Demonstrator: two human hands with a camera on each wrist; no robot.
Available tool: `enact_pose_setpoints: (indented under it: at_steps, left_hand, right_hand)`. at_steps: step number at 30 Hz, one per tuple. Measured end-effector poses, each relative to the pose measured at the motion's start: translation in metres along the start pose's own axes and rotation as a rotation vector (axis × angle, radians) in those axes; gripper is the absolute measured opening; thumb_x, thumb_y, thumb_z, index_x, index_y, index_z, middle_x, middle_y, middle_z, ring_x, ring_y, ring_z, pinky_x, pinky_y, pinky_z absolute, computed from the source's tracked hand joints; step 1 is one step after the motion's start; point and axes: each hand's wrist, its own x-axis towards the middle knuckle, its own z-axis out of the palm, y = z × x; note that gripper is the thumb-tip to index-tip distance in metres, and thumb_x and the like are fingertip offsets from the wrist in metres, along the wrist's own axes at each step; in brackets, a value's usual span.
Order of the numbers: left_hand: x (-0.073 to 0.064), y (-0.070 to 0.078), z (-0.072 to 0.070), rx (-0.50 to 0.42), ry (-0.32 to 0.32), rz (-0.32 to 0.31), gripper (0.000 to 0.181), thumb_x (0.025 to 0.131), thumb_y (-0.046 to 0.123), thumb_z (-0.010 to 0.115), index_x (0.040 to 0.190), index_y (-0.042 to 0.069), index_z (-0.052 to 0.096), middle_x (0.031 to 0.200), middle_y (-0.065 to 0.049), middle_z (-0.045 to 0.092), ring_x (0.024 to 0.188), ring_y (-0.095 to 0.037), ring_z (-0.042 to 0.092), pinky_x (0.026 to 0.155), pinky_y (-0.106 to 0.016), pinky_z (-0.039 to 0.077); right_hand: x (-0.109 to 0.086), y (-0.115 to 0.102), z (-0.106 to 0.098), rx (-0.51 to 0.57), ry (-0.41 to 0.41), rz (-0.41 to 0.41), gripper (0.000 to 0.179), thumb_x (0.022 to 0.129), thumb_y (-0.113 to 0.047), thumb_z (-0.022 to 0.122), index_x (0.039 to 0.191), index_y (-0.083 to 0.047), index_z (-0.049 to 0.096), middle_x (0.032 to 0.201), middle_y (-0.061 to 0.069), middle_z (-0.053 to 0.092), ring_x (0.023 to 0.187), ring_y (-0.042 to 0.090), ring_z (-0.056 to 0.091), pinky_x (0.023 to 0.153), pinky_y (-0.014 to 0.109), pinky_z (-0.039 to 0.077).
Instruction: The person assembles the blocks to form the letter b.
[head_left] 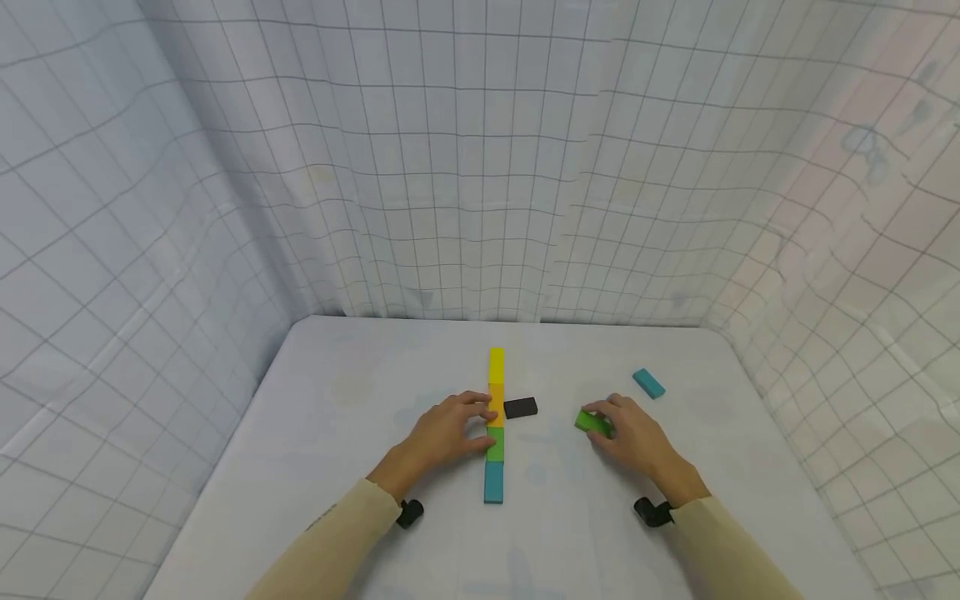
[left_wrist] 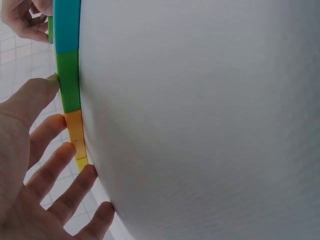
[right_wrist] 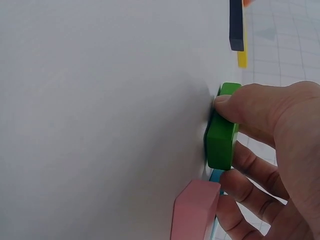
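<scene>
Right hand [head_left: 633, 433] pinches a green rectangular block [right_wrist: 223, 132], probably light, stiff, best held mid-sides; 4-block row [head_left: 498, 435] touches left hand [head_left: 446, 429], fingers spread.

A: What colours run down the middle of the head view?
B: From the top, a yellow block [head_left: 497, 365], an orange block [head_left: 498, 397], a green block [head_left: 497, 448] and a blue block [head_left: 493, 484]. Right of the orange sits a black block [head_left: 521, 407].
A: And farther right?
B: A second green block [head_left: 590, 422], then a second blue block [head_left: 648, 383]. The right wrist view shows a pink block [right_wrist: 194, 212] at the bottom.
A: Around them?
B: White bench [head_left: 375, 375], beige sleeves [head_left: 333, 537], white cloth walls [head_left: 480, 183] patterned with dark grid lines, pinkish at upper right.
</scene>
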Motion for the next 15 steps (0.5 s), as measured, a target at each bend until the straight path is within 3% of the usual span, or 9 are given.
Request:
enact_pose_setpoints:
  at_steps: [7,15]
  left_hand:
    - [0.001,0.008,-0.004,-0.014,-0.022,-0.054,0.042,0.103,0.039,0.092,0.139,0.019,0.086,0.168,-0.004,0.068,0.154,-0.037,0.065,0.125,-0.066,0.057]
    - [0.001,0.011,-0.005,-0.015,-0.029,-0.060,0.043,0.102,0.040,0.092,0.139,0.019,0.086,0.168,-0.003,0.067,0.154,-0.036,0.065,0.126,-0.065,0.057]
  right_hand:
    - [0.009,-0.006,0.001,0.011,-0.011,-0.004,0.040,0.099,-0.017,0.094,0.136,-0.011,0.083,0.114,0.004,0.077,0.107,0.023,0.071,0.088,0.043,0.066]
    - [0.017,-0.013,0.002,0.005,-0.032,0.009,0.040,0.099,-0.017,0.093,0.138,-0.013,0.083,0.117,0.004,0.077,0.107,0.021,0.070,0.088,0.041,0.066]
